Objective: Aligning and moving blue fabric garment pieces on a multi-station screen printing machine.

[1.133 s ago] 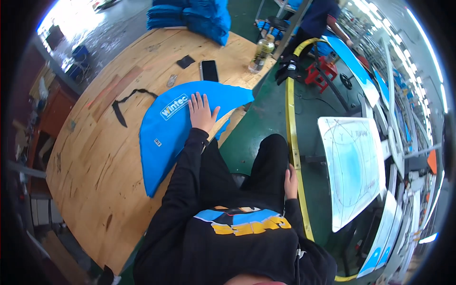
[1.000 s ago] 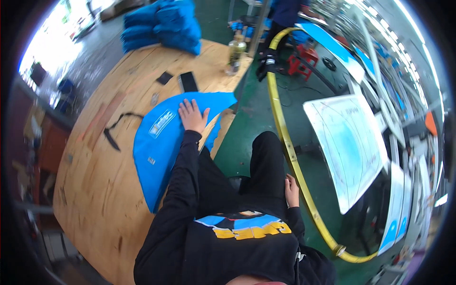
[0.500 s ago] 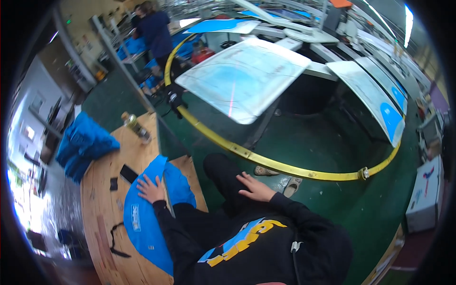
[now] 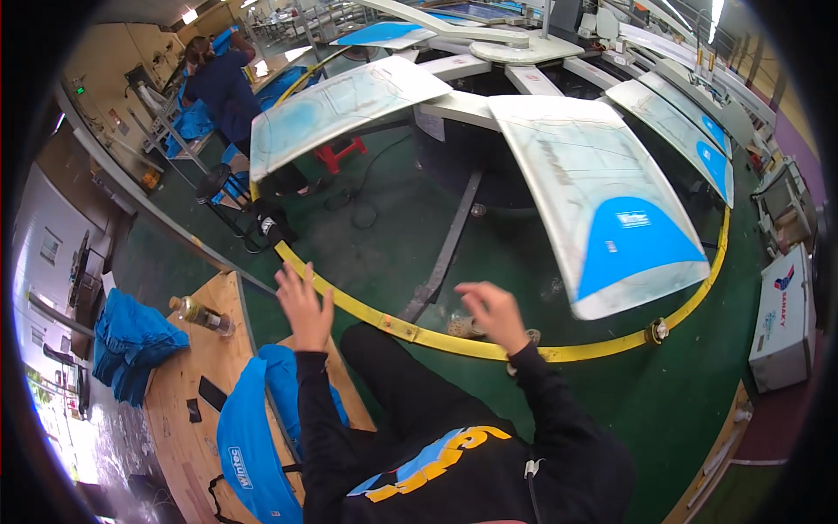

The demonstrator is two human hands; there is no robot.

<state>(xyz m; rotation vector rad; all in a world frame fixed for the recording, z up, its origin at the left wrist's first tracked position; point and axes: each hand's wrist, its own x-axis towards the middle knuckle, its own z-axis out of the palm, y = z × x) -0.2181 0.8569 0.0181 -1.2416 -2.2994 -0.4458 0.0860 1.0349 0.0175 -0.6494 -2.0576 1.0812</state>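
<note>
My left hand [image 4: 304, 312] is raised in the air with its fingers spread and nothing in it. Above the near floor, my right hand [image 4: 492, 313] is also empty, its fingers loosely bent and apart. To the right hand's right, a white flat platen [image 4: 583, 157] slopes toward me, carrying a blue curved fabric piece [image 4: 624, 253] with a small white print near its outer end. Another white platen [image 4: 349, 109], bare of fabric, is farther left. Beside my left arm, blue fabric pieces [image 4: 244, 437] with a white print lie on the wooden table [image 4: 175, 437].
A yellow curved rail [image 4: 471, 347] runs around the machine in front of me. On the table are a bottle [image 4: 202, 316], a phone [image 4: 212, 393] and a blue fabric pile [image 4: 135, 341]. A person [image 4: 223, 92] stands far left; a white box [image 4: 783, 319] stands at right.
Both hands have lifted and moved forward, the left off the blue fabric on the table. The platens have swung leftward, bringing one with a blue piece in front of me. My view has shifted.
</note>
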